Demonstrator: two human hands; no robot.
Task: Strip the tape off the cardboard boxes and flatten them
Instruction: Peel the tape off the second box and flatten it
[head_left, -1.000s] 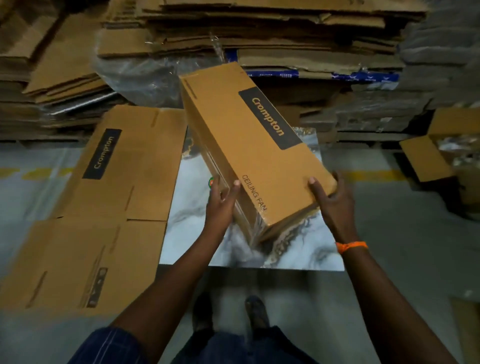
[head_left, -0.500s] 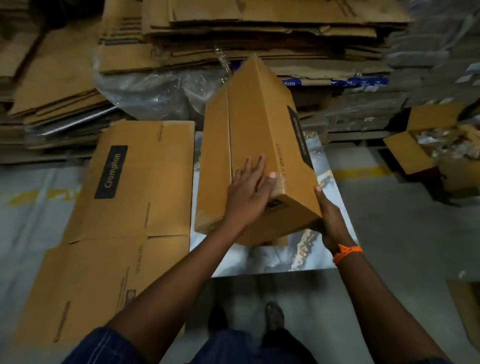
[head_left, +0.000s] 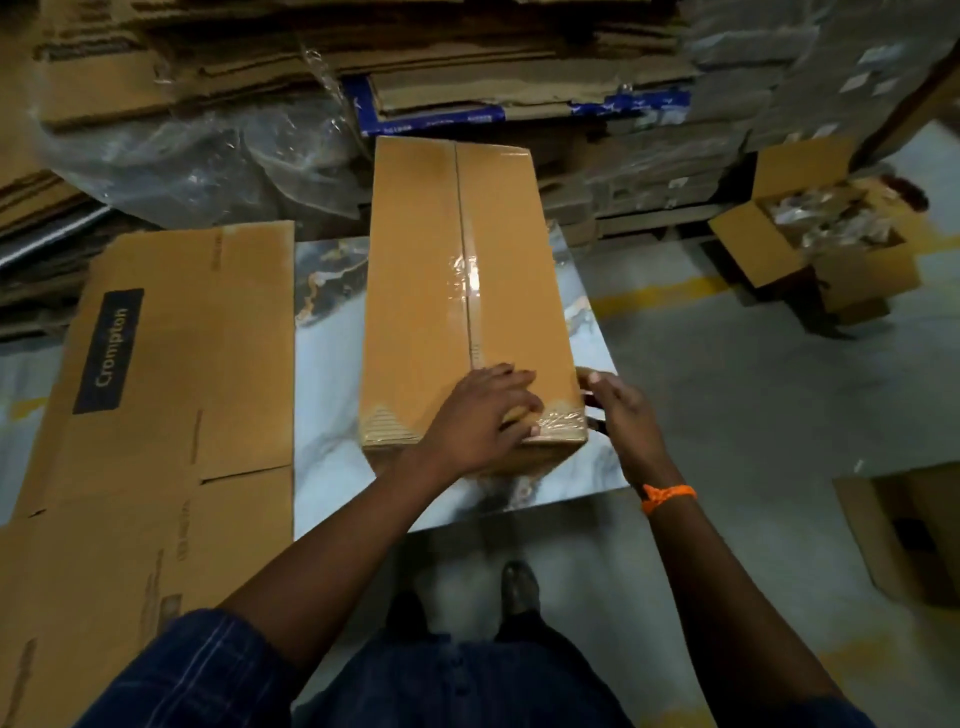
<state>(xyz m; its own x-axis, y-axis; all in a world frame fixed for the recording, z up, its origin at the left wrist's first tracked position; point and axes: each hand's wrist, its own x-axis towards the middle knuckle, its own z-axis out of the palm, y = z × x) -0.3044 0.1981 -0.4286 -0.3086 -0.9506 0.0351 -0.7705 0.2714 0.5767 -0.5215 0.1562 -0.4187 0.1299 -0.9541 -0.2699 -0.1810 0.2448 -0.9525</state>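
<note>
Spread-fingered, the left hand (head_left: 483, 415) presses the long brown cardboard box (head_left: 431, 291), thumb at its clear tape (head_left: 561, 423); the right hand (head_left: 621, 410) curls at the corner, grip unclear. Airborne a second ago, the box now lies seam-up on the marbled worktop (head_left: 332, 322), ready for stripping. At 2 o'clock, an open brown carton (head_left: 865, 273) holds crumpled clear scraps (head_left: 826, 223).

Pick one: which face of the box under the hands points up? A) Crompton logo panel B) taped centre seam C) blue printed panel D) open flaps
B: the box on the marble slab shows clear tape along its centre seam on top, with the left hand resting on the near end.
</note>
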